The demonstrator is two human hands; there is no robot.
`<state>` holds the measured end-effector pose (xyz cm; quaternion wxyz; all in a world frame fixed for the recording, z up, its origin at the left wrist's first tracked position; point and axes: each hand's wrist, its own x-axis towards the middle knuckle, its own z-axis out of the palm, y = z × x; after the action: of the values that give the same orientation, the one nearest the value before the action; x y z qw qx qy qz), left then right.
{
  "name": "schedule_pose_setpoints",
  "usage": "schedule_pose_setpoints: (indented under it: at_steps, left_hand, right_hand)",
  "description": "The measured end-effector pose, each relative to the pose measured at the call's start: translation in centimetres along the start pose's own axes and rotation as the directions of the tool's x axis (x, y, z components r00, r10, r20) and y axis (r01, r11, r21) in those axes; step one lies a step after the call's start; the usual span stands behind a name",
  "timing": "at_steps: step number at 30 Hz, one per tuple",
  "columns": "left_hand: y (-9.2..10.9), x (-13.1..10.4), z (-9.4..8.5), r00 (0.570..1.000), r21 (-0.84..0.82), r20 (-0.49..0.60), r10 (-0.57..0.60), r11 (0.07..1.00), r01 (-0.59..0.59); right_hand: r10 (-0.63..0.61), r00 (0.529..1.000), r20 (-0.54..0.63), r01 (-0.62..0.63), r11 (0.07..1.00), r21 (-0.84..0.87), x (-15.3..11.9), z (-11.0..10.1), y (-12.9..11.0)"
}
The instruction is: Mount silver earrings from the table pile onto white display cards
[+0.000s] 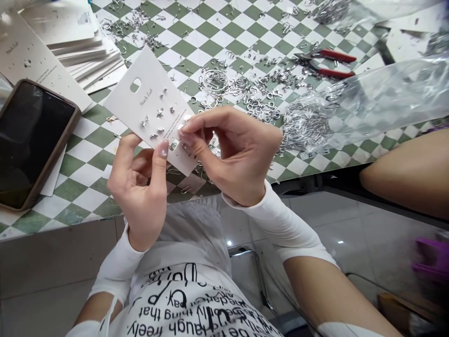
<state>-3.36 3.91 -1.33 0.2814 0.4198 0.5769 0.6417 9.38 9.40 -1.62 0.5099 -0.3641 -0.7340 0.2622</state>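
A white earring card with an oval hole near its top is held up, tilted, over the checkered table. Several small silver studs sit on its face, below the printed words. My left hand grips the lower left edge, thumb in front and fingers behind. At the card's right edge, the thumb and index finger of my right hand are pinched together; any small piece between them is hidden. Near the card's lower corner are small silver loops.
Stacked white cards and a phone lie at the left. Loose silver pieces spread across the checkered table. Red-handled pliers and a plastic bag are at the right, near another person's bare limb.
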Motion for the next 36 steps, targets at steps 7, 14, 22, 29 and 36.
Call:
schedule_pose_setpoints:
  at_steps: [7,14,22,29,36]
  left_hand:
    - [0.0,-0.1,0.0,1.0,0.019,-0.01,0.008,1.0,-0.008]
    - [0.0,-0.1,0.0,1.0,0.021,-0.021,0.009,1.0,-0.009]
    - [0.1,-0.2,0.0,1.0,-0.009,-0.013,-0.008,1.0,0.008]
    - [0.0,-0.2,0.0,1.0,0.002,-0.022,-0.003,1.0,0.003]
    - [0.0,-0.2,0.0,1.0,-0.01,-0.019,0.004,1.0,-0.004]
  right_hand:
    - [-0.124,0.992,0.034,0.127,0.987,-0.102,-0.2,0.6,0.3]
    - [-0.077,0.997,0.009,0.078,0.991,-0.107,-0.3,0.4,-0.1]
    - [0.02,1.0,-0.019,-0.021,0.999,-0.041,-0.8,0.7,0.3]
    - [-0.009,1.0,-0.012,0.009,0.999,-0.051,-0.6,0.9,-0.3]
    - [0.043,0.996,-0.076,-0.043,0.999,0.005,0.1,1.3,-0.5]
